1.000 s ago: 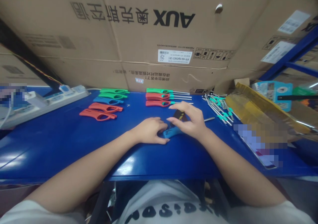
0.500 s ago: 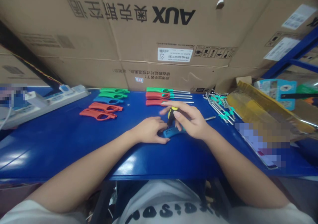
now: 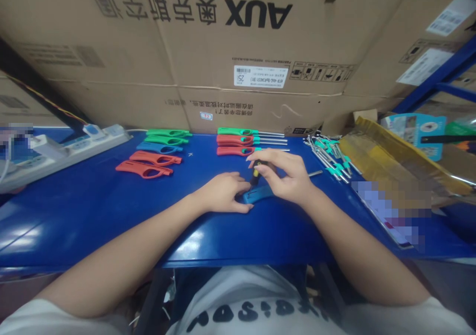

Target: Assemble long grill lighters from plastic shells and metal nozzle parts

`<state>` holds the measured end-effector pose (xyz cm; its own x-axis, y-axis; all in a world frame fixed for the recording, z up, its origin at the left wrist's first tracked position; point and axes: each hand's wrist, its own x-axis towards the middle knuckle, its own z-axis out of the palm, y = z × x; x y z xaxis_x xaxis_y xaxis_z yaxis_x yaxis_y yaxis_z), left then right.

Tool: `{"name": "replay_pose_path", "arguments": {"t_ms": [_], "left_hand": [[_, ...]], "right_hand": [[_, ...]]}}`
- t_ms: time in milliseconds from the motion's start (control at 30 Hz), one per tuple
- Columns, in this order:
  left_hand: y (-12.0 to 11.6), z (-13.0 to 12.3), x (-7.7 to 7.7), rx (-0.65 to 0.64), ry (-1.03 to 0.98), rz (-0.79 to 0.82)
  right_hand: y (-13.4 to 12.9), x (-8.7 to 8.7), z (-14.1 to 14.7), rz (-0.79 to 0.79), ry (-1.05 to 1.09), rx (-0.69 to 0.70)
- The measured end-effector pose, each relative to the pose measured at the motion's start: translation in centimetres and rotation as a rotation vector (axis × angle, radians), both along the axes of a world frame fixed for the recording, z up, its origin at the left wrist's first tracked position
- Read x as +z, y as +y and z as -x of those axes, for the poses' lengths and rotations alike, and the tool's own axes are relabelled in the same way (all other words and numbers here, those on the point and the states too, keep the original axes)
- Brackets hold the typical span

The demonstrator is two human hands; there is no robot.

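My left hand point(image 3: 225, 194), thumb and fingers closed about the left end of the blue handle point(image 3: 261, 192), presumably steadies it flat on the counter point(image 3: 230, 241). My right hand point(image 3: 289, 179) grips a screwdriver point(image 3: 255, 174) nearly upright above that handle, probably for straight pressure; I can't make out its tip.

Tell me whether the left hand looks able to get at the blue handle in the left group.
Probably yes, once free: the left hand steadies another blue handle. Two orange-red handles lie nearer the person, but nothing covers the left group's blue one.
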<state>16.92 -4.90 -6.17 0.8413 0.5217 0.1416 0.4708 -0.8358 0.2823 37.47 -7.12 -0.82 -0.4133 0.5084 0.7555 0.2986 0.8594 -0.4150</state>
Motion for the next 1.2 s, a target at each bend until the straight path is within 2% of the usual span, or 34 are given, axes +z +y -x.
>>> {"name": "replay_pose_path", "arguments": {"t_ms": [67, 133, 233, 300, 367, 567, 633, 767, 833, 1000, 1100, 1200], "left_hand": [[-0.1, -0.1, 0.1, -0.002, 0.012, 0.003], [-0.1, -0.1, 0.2, 0.003, 0.019, 0.002], [-0.1, -0.1, 0.2, 0.012, 0.02, -0.014], [-0.1, -0.1, 0.1, 0.006, 0.014, -0.016], [-0.1, 0.0, -0.1, 0.003, 0.0, -0.013], [-0.1, -0.1, -0.2, 0.013, -0.004, 0.01], [-0.1, -0.1, -0.2, 0.018, -0.003, 0.004], [-0.1, 0.0, -0.1, 0.007, -0.009, -0.018], [0.0, -0.1, -0.1, 0.006, -0.01, -0.016], [-0.1, -0.3, -0.1, 0.013, -0.026, 0.016], [-0.2, -0.3, -0.1, 0.032, -0.02, 0.002], [-0.2, -0.3, 0.0, 0.044, 0.001, -0.025]], "right_hand": [[0.3, -0.3, -0.2, -0.106, -0.005, -0.089], [0.3, -0.4, -0.4, -0.099, -0.041, -0.085], [0.1, -0.2, -0.3, 0.125, -0.067, 0.048], [-0.2, 0.0, 0.1, 0.208, -0.049, 0.118], [-0.3, 0.0, 0.4, 0.138, -0.032, 0.112], [-0.1, -0.3, 0.3, -0.172, -0.071, -0.088], [0.0, -0.2, 0.2, -0.156, -0.084, -0.054], [-0.3, 0.3, 0.3, 0.138, -0.063, 0.141], [-0.5, 0.4, 0.5, 0.192, -0.034, 0.176], [-0.6, 0.1, 0.9, 0.034, -0.052, 0.102], [-0.4, -0.3, 0.8, -0.052, -0.054, 0.011], [-0.3, -0.2, 0.6, -0.033, -0.071, 0.012]]}}
